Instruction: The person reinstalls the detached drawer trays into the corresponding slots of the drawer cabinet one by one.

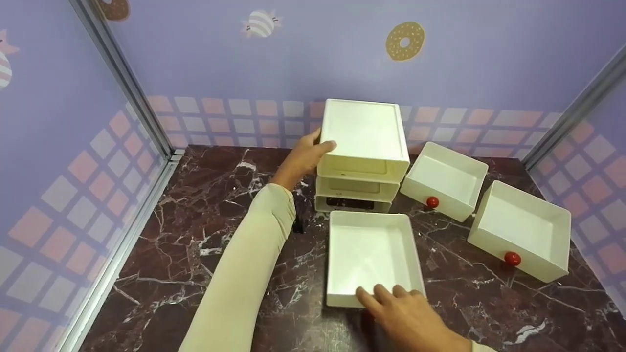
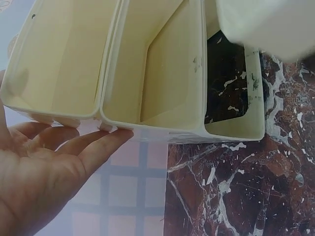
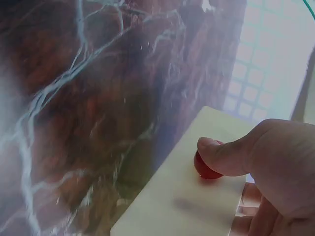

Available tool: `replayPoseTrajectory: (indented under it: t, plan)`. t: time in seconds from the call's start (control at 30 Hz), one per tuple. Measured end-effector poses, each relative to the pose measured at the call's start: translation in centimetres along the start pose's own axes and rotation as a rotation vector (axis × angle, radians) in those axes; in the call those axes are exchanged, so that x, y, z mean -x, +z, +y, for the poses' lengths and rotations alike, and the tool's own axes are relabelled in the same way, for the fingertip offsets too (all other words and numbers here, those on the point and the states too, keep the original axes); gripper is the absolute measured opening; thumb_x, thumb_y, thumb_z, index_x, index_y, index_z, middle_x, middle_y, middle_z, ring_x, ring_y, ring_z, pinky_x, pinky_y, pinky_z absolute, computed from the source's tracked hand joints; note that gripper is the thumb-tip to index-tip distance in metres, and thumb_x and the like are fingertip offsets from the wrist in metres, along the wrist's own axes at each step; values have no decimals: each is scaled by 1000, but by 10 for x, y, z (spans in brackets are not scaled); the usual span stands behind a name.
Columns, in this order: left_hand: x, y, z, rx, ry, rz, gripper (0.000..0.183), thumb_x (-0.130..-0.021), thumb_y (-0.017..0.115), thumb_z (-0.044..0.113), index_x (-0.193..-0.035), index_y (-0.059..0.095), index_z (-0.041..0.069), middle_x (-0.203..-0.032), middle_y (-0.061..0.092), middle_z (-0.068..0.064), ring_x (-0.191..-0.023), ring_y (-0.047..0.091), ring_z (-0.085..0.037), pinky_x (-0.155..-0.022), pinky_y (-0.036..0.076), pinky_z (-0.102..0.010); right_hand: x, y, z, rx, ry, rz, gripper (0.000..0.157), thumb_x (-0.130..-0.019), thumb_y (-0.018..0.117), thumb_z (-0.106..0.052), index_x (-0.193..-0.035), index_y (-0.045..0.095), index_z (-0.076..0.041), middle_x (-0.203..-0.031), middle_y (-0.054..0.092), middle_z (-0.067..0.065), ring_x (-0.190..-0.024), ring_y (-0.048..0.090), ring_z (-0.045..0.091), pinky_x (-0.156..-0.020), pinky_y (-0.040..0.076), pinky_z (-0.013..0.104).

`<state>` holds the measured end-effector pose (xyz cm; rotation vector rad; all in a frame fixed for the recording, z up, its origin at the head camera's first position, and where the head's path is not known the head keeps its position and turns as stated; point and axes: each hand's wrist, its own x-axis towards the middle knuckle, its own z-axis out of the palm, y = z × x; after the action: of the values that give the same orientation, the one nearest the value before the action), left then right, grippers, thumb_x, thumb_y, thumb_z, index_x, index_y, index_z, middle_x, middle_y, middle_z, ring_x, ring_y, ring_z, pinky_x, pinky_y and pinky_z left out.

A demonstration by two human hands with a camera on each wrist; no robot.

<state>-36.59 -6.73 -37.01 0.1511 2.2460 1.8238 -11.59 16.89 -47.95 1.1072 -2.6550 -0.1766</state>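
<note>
A white drawer cabinet (image 1: 364, 128) with three stacked bays facing front stands against the back wall. My left hand (image 1: 307, 155) steadies its left side, thumb on the top edge; in the left wrist view the fingers (image 2: 93, 147) lie nearly straight along the side wall. Just in front of the cabinet is a white drawer (image 1: 369, 254). My right hand (image 1: 403, 310) holds its front wall, fingers hooked over the rim. The right wrist view has the thumb on a red knob (image 3: 206, 168) on the drawer's front.
Two more white drawers with red knobs sit to the right, one (image 1: 447, 178) beside the cabinet, a larger one (image 1: 525, 230) nearer the right wall. The dark marble-patterned tabletop (image 1: 166, 254) meets purple walls with metal corner strips (image 1: 122, 73).
</note>
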Motion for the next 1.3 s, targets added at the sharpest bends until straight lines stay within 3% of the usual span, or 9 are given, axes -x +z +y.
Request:
replayPoseTrajectory:
  t: [0.17,0.37,0.47,0.67,0.87,1.3]
  plan:
    - [7,1,6,11,-3,-18,71,-93,55,27,-151,14,23,-137,48,-13,-106,60,-32,-87,52,-42,-16,8,-15,-4,1,37,78,-51,71,-18,-127,51,-24,-88,55,-2,-57,47,18,-38,27,26]
    - [2,0,0,35,-13,-19,71,-93,55,29,-151,14,26,-135,50,-14,-100,61,-32,-79,55,-45,-29,9,-25,-35,30,39,88,-43,75,-25,-127,49,-24,-89,55,-2,-59,48,20,-38,26,28]
    - [0,-1,-1,13,-5,-14,72,-93,55,31,-151,14,26,-140,46,-12,-106,59,-30,-84,53,-44,-34,9,-27,-18,35,39,88,-43,74,-20,-127,48,-24,-89,55,-2,-59,49,21,-37,27,29]
    - [9,-1,5,-44,30,-16,69,-94,53,33,-151,16,20,-148,37,-7,-126,47,-20,-105,39,-34,-38,12,-28,27,16,68,80,-50,69,-7,-126,49,-22,-88,54,-1,-57,49,21,-36,25,29]
    - [11,0,7,-63,23,-12,68,-95,51,31,-151,15,16,-147,38,-9,-123,49,-20,-104,40,-33,-39,13,-28,21,22,43,81,-49,68,-5,-126,48,-22,-89,54,-1,-58,50,21,-36,27,28]
    - [13,0,7,-71,6,-21,70,-95,50,33,-152,12,17,-150,35,-6,-125,47,-19,-106,37,-34,-42,13,-25,-44,64,-15,98,-38,79,-23,-130,45,-22,-92,54,1,-62,50,22,-38,33,30]
